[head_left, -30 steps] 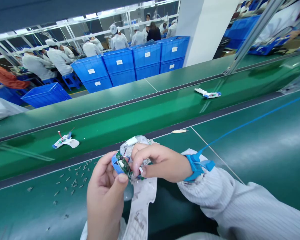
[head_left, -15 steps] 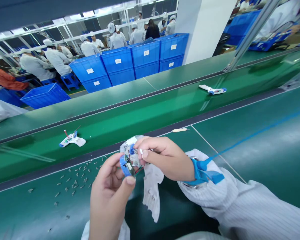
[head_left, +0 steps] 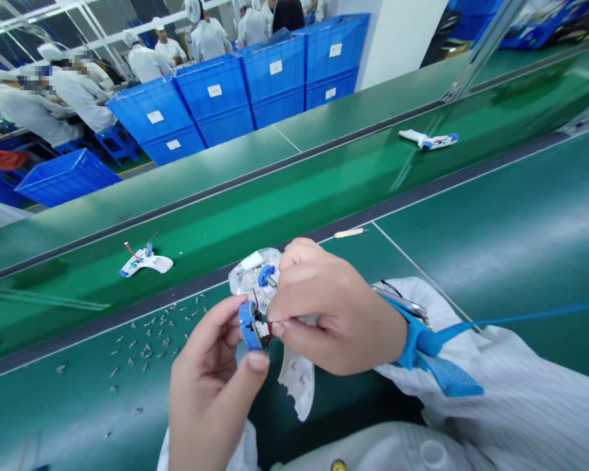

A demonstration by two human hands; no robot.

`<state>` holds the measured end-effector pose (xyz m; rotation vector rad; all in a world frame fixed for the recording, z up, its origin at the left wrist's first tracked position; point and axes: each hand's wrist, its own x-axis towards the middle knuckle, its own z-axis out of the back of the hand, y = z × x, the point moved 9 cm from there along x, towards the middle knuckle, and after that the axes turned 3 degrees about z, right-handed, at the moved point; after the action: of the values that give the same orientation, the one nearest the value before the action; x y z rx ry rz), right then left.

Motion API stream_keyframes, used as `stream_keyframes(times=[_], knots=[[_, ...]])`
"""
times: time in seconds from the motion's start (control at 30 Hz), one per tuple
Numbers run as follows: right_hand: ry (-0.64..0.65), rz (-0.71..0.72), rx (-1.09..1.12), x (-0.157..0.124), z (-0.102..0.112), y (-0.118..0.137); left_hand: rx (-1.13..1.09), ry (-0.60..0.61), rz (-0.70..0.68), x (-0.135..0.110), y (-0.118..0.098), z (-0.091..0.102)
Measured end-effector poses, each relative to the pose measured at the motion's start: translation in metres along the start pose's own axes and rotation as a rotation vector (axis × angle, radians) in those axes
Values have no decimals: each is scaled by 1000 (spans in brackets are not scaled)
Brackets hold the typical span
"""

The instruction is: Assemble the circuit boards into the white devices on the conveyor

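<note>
We find no words, numbers or brand that we can read. Well beyond the grip of our left hand (head_left: 220,373) and right hand (head_left: 328,314), white labels (head_left: 214,90) stand on the fronts of stacked blue bins (head_left: 255,85); some show us faint marks, too small to make out. Just beyond the grip, a pale patch (head_left: 252,261) on clear plastic (head_left: 237,281) gives us no legible print.
</note>
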<state>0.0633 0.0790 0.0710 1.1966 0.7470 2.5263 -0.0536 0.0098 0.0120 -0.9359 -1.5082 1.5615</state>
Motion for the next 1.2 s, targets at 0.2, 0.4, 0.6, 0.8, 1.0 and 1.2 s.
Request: stream_keyframes(times=[0.2, 0.4, 0.6, 0.8, 1.0, 1.2], knots=[[40, 28, -99, 1, -1, 2, 49, 55, -19, -1, 2, 1], [114, 65, -219, 1, -2, 8, 138, 86, -32, -1, 2, 3], [130, 69, -265, -1, -4, 7, 379, -24, -109, -2, -13, 2], [125, -58, -155, -2, -7, -3, 830, 1, -345, -8, -26, -19], [79, -122, -33, -6, -9, -3, 939, -20, -427, -17, -14, -31], [8, -179, 28, -10, -13, -4, 977, -116, -347, -18, -10, -29]])
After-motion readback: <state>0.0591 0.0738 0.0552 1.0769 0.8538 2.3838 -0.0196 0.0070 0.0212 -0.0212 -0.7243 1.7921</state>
